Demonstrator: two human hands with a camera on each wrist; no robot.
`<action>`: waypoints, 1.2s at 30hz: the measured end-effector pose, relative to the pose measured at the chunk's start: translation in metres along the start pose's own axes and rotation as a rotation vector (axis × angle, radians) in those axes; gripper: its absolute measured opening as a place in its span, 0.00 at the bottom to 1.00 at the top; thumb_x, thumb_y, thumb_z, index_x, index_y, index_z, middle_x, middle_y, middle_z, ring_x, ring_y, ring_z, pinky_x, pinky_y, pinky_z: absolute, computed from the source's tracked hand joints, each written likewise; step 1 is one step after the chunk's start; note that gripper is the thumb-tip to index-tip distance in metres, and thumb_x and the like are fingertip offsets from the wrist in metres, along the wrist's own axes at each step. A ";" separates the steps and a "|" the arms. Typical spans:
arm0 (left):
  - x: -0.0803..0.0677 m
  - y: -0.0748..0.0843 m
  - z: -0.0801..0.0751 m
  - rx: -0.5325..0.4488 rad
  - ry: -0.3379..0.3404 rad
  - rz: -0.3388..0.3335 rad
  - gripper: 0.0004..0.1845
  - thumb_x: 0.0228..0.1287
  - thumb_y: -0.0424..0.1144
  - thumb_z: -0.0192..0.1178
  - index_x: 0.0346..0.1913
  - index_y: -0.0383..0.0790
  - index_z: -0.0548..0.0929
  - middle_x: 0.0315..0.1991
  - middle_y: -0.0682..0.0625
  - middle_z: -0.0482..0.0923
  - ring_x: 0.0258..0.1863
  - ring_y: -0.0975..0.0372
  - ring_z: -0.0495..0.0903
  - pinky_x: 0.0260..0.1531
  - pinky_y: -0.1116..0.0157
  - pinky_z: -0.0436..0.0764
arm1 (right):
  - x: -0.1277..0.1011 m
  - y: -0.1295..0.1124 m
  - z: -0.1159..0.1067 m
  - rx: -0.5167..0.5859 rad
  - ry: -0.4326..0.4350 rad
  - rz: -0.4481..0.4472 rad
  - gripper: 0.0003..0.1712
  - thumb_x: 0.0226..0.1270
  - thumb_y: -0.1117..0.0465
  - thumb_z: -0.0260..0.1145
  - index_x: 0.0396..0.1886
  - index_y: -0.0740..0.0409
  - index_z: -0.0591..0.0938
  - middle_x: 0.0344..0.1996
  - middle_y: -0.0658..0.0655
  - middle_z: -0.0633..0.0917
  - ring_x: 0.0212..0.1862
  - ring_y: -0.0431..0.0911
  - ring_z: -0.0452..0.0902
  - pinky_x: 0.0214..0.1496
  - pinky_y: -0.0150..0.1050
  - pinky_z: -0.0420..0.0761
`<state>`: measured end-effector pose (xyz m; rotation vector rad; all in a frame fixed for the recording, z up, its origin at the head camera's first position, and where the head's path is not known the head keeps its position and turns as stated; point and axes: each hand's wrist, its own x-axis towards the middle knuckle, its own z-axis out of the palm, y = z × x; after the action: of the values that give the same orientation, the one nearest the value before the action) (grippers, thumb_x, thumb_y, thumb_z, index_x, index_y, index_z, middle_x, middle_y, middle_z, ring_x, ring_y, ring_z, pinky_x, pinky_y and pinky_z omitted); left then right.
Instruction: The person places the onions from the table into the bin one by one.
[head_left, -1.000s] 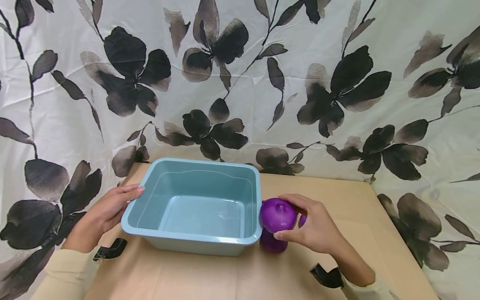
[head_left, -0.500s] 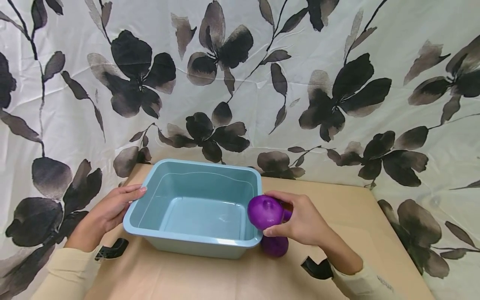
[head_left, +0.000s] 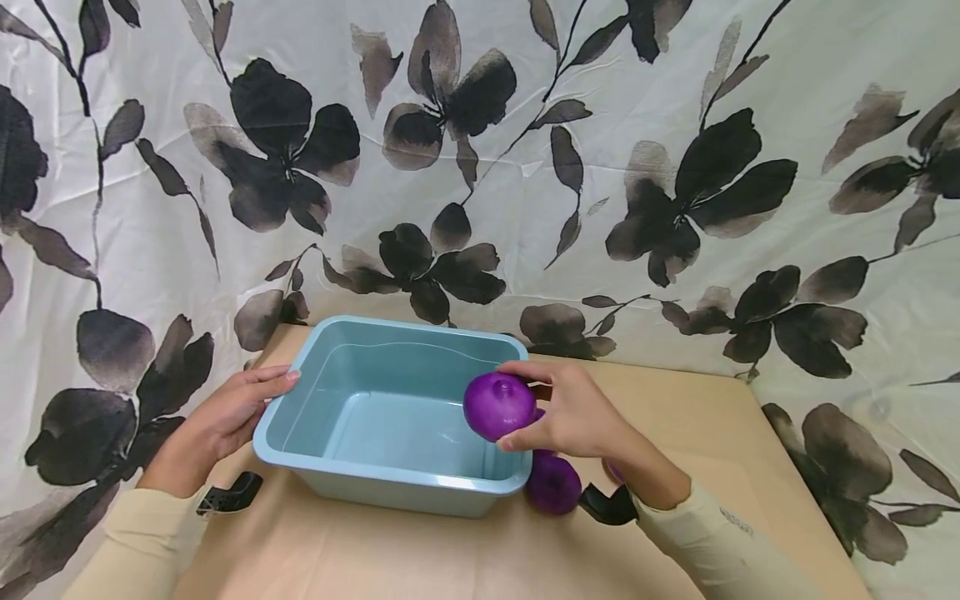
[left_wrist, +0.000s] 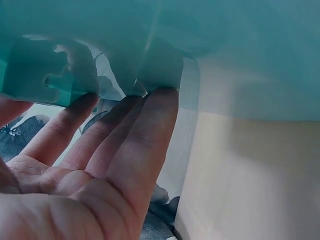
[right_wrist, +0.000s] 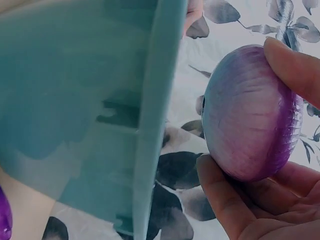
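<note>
While one pale blue tub (head_left: 397, 417) stands on the tan worktop (head_left: 420, 554), two hands work at its sides. Three purple onions can be counted in the head view: one held onion (head_left: 498, 406), one second onion (head_left: 552, 484) lying on the worktop just beside the tub's near right corner, and a sliver of a third onion (head_left: 613, 472) showing behind the right wrist. The right hand (head_left: 573, 410) holds the first onion over the tub's right rim, its thumb and fingers (right_wrist: 295, 65) curled round it and pinching it from opposite sides. The left hand (head_left: 217, 421) rests against the tub's left wall, fingers (left_wrist: 140, 140) straight and pressed together, tips touching the underside of the rim. Only the left wrist view shows that contact under the rim; from the head it reads merely as a hand laid beside the tub. Only the right wrist view shows the held onion's fine ribbed skin and the thumb beneath it, with a purple edge at its lower left corner. A flowered cloth (head_left: 480, 167) hangs behind the worktop.
</note>
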<state>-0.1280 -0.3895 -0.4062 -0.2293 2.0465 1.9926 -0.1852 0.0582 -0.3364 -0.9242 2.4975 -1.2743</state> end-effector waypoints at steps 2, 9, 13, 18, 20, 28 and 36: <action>-0.001 0.000 -0.001 -0.019 -0.009 0.001 0.30 0.81 0.44 0.55 0.77 0.33 0.65 0.43 0.58 0.88 0.42 0.63 0.89 0.43 0.60 0.90 | 0.004 -0.003 0.001 0.001 -0.007 0.024 0.48 0.39 0.55 0.90 0.65 0.56 0.83 0.58 0.58 0.86 0.54 0.53 0.87 0.52 0.43 0.89; 0.000 -0.001 -0.002 -0.056 -0.021 0.018 0.18 0.81 0.43 0.56 0.67 0.46 0.78 0.43 0.57 0.88 0.42 0.63 0.89 0.42 0.62 0.90 | 0.018 -0.019 0.006 -0.021 -0.010 0.067 0.47 0.37 0.55 0.90 0.64 0.49 0.84 0.55 0.55 0.87 0.52 0.52 0.87 0.50 0.42 0.89; 0.001 0.000 -0.004 -0.078 -0.026 0.017 0.13 0.81 0.42 0.55 0.62 0.51 0.80 0.43 0.56 0.89 0.42 0.63 0.90 0.41 0.62 0.90 | 0.028 -0.026 0.008 -0.083 -0.014 0.030 0.47 0.37 0.54 0.90 0.65 0.48 0.84 0.54 0.52 0.89 0.52 0.48 0.86 0.50 0.43 0.88; 0.002 0.000 -0.004 -0.082 -0.035 0.010 0.16 0.81 0.42 0.55 0.65 0.47 0.79 0.43 0.56 0.89 0.42 0.63 0.90 0.42 0.62 0.90 | 0.041 -0.034 0.010 -0.152 -0.027 -0.033 0.47 0.38 0.53 0.90 0.65 0.48 0.84 0.54 0.50 0.90 0.52 0.45 0.85 0.51 0.44 0.87; 0.002 0.000 -0.004 -0.083 -0.037 0.013 0.15 0.81 0.42 0.55 0.64 0.48 0.79 0.43 0.56 0.89 0.42 0.63 0.90 0.41 0.62 0.90 | 0.047 -0.036 0.012 -0.148 -0.034 -0.037 0.46 0.38 0.53 0.90 0.64 0.48 0.84 0.54 0.50 0.89 0.52 0.45 0.85 0.51 0.44 0.87; -0.001 -0.001 -0.004 -0.093 -0.026 0.005 0.17 0.81 0.43 0.55 0.67 0.46 0.77 0.43 0.56 0.88 0.42 0.63 0.89 0.42 0.61 0.90 | 0.073 -0.045 0.026 -0.131 -0.074 -0.023 0.44 0.38 0.55 0.90 0.62 0.50 0.85 0.51 0.51 0.90 0.50 0.46 0.84 0.50 0.41 0.86; 0.002 0.001 -0.002 -0.088 -0.029 0.014 0.24 0.82 0.43 0.54 0.72 0.37 0.70 0.43 0.56 0.88 0.42 0.64 0.89 0.42 0.62 0.90 | 0.095 -0.046 0.040 -0.091 -0.110 -0.012 0.44 0.38 0.54 0.90 0.61 0.52 0.85 0.51 0.52 0.90 0.52 0.47 0.83 0.51 0.41 0.86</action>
<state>-0.1304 -0.3910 -0.4059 -0.2031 1.9501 2.0838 -0.2229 -0.0463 -0.3148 -1.0026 2.4854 -1.0892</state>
